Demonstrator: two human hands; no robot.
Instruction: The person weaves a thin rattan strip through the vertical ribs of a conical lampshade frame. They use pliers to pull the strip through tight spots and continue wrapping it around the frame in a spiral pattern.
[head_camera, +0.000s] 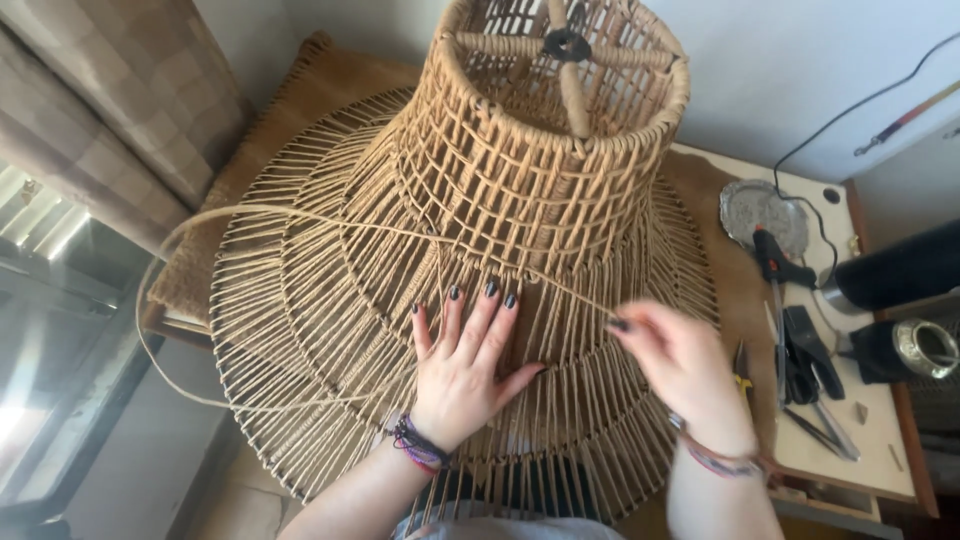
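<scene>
Head view, hidden parts: where the woven lampshade (470, 270) runs past the top edge its upper ring is cut off; its lower rim disappears behind the person's forearms and the bottom edge; the right hand (680, 365) is motion-blurred, so its fingertips are hard to make out
Left hand: the left hand (465, 365) lies flat on the lampshade's lower tier, fingers spread apart and pointing up the slope, dark-painted nails, holding nothing; beaded bracelets at the wrist
Right hand: fingers pinched together on a thin cord (300, 215) at the shade's right side; a bracelet at the wrist
Cord: pale, rope-like strand; it runs taut leftward across the shade from the pinch, then loops out past the left rim and curves back beneath it; the far end cannot be traced
Lampshade material: tan wicker or twisted paper cord over a frame; tiered bell shape, tight basket weave on the upper cone, open radiating spokes on the wide lower skirt; a black ring with wrapped cross-arms sits inside the top
Lampshade place: centred before the person, resting on a brown surface beside the table (870, 440)
Table items: scissors (805, 365), an orange-and-black glue gun (775, 262), a silvery embossed tray (760, 210), partly behind the shade; dark objects at the right edge are cut off
Left margin: checked curtain (110, 90) and a window, overexposed
</scene>
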